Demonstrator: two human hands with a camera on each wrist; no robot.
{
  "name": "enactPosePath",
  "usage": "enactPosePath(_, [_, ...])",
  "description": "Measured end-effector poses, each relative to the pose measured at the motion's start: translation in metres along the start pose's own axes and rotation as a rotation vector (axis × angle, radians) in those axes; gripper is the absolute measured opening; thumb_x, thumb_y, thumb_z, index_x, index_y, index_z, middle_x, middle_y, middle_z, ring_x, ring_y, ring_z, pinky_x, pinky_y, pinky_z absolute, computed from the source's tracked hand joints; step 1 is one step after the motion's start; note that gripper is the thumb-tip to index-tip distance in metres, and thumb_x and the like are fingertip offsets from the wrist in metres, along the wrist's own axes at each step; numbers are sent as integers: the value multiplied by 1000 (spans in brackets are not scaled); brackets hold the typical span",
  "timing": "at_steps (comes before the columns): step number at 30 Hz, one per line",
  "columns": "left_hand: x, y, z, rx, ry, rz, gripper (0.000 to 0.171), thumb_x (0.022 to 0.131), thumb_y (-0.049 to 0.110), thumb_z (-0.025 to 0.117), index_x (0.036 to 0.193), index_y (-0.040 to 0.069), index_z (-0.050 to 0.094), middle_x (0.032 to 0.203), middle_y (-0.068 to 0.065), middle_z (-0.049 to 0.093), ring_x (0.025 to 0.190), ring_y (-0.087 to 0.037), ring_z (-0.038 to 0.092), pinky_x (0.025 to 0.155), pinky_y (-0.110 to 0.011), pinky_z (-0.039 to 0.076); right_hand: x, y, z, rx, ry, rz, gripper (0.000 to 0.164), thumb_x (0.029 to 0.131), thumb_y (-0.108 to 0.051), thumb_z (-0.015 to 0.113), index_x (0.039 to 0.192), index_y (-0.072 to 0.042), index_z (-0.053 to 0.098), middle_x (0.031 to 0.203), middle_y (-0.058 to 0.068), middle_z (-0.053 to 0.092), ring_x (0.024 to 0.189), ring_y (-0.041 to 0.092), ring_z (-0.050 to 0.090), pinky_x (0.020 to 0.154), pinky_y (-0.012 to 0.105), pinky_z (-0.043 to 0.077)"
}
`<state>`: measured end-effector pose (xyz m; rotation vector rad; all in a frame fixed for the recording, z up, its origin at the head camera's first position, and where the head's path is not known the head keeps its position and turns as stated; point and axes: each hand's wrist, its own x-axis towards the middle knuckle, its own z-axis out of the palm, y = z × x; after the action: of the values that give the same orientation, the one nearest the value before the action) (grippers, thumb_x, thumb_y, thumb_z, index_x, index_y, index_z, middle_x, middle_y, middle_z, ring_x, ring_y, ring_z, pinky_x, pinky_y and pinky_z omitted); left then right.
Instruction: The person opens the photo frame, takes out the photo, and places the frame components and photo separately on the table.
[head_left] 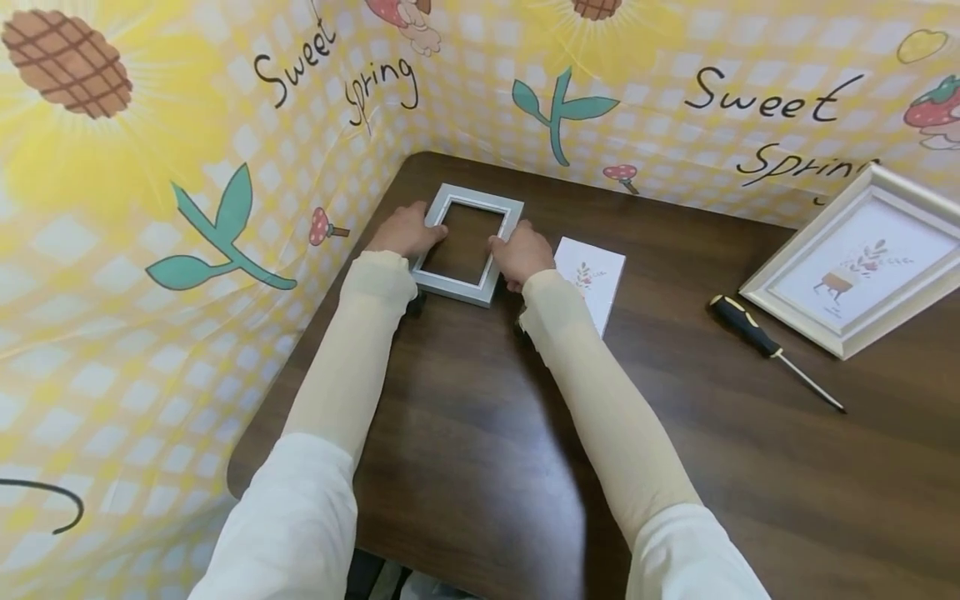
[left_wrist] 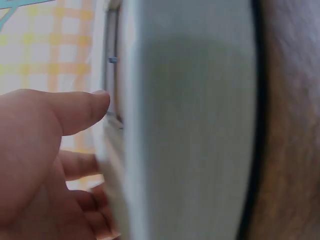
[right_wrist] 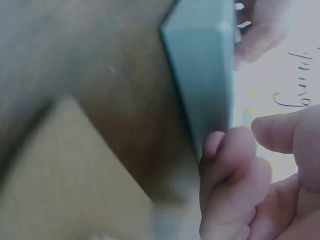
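An empty picture frame (head_left: 453, 290), pale grey with a raised inner border, lies near the table's far left corner. Dark tabletop shows through its opening. My left hand (head_left: 403, 232) grips its left side, thumb over the front of the border. On the opposite side my right hand (head_left: 525, 252) holds the right bar, thumb on top and fingers at the outer edge. The left wrist view is filled by the frame's side wall (left_wrist: 195, 125). In the right wrist view a corner of the frame (right_wrist: 205, 75) rises beyond the curled fingers (right_wrist: 232, 185).
Beside my right wrist lies a white card (head_left: 603, 279) with a small flower print, partly hidden by the forearm. Farther right are a black-and-yellow screwdriver (head_left: 750, 327) and a second, cream frame (head_left: 795, 321) holding a flower picture. Yellow checked cloth (head_left: 480, 125) hangs behind the table.
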<state>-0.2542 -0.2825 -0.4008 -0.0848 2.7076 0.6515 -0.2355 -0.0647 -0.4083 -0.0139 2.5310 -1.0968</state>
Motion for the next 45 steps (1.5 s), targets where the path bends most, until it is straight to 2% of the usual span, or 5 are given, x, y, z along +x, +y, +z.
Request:
enactPosePath(6, [-16,8,2,33,-20,-33,83,104,44,48,161,0,5,161,-31,14,147,-48,18,116,-57,21,-38,26,-49,-260,35,-204,61,102,-39,55,150,-3,43,143,20,53,127,38,52,104,49,42])
enactPosePath(12, [-42,29,18,117,262,61,60,103,30,51,150,-4,37,138,-33,44,122,-48,48,95,-61,44,-83,71,-85,-474,-85,-130,84,94,-45,67,157,-4,30,142,34,41,124,50,47,96,61,43])
enactPosePath(18, [-62,95,47,-135,149,291,36,103,21,51,134,8,60,115,-9,66,96,-25,61,87,-43,48,-87,102,-98,-229,0,-39,72,103,-29,51,158,2,16,146,29,45,128,41,48,106,55,37])
enactPosePath(23, [-52,129,79,-179,20,234,47,104,23,50,148,8,47,124,-10,62,109,-23,60,93,-43,48,-80,113,-98,50,27,42,69,103,-18,41,163,-9,9,140,23,49,101,36,59,86,46,51])
enactPosePath(45, [-18,153,96,-75,27,154,52,103,23,48,152,6,41,144,-14,53,125,-28,53,104,-44,41,-59,105,-89,311,59,64,65,101,-9,40,162,-12,17,146,21,42,103,30,53,78,44,57])
